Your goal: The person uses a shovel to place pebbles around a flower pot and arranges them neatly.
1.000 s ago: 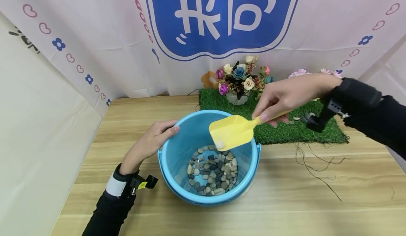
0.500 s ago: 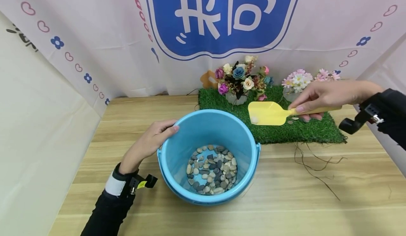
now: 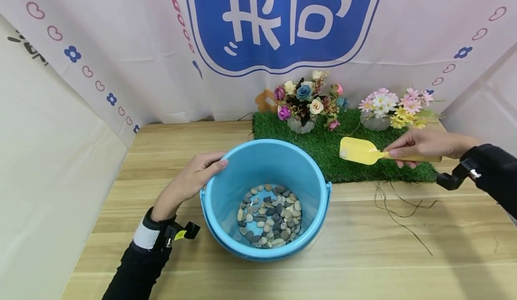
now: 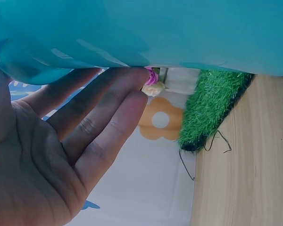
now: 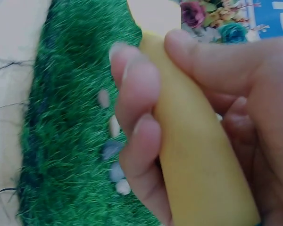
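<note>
My left hand [image 3: 196, 177] grips the rim of a blue bucket [image 3: 264, 144] at its left side. In the left wrist view its fingers [image 4: 96, 127] lie against the bucket's outer wall; the thumb is mostly out of sight there. Many grey, tan and dark pebbles [image 3: 278, 215] cover much of the bucket's floor. Over the right part of a green turf mat, my right hand [image 3: 424, 145] holds a yellow toy shovel [image 3: 358, 150] by its handle. A pale pebble [image 3: 343, 153] sits near the tip of the blade. In the right wrist view the fingers curl round the handle [image 5: 193, 141].
Behind the bucket, a turf mat [image 3: 343, 174] bears two pots of artificial flowers, one mixed [image 3: 304, 98] and one pink, white and yellow [image 3: 383, 105]. Several loose stones [image 5: 112, 149] lie on the mat. Dark loose strands [image 3: 397, 221] trail on the wooden table [image 3: 363, 264].
My right hand has carried the shovel from over the bucket rightward to above the turf mat, the pale pebble still on its blade. The left hand stays at the rim.
</note>
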Action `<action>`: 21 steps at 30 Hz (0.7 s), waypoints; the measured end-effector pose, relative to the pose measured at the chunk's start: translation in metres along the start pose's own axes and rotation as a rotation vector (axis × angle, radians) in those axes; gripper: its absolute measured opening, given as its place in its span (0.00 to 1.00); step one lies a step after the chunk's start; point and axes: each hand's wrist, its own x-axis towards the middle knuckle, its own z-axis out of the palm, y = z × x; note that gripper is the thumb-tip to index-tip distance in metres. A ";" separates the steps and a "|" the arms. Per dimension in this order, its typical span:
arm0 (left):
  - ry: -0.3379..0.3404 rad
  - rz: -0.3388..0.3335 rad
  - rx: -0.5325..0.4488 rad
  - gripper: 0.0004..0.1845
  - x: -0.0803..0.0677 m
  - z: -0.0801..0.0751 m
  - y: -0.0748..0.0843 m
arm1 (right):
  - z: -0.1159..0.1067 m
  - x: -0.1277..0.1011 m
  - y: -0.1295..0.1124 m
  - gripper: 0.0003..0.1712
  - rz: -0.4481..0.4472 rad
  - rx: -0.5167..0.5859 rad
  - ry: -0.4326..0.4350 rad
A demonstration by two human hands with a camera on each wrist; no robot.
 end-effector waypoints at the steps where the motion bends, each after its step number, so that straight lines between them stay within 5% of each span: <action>1: 0.001 0.003 0.003 0.19 0.000 0.000 0.000 | 0.002 0.000 0.003 0.18 0.023 -0.001 0.012; 10: 0.002 0.014 0.002 0.19 -0.001 0.001 -0.003 | 0.007 0.004 0.012 0.23 0.178 0.045 0.050; 21: 0.005 0.007 0.003 0.20 -0.001 0.001 -0.001 | 0.010 0.006 0.013 0.23 0.238 0.014 0.110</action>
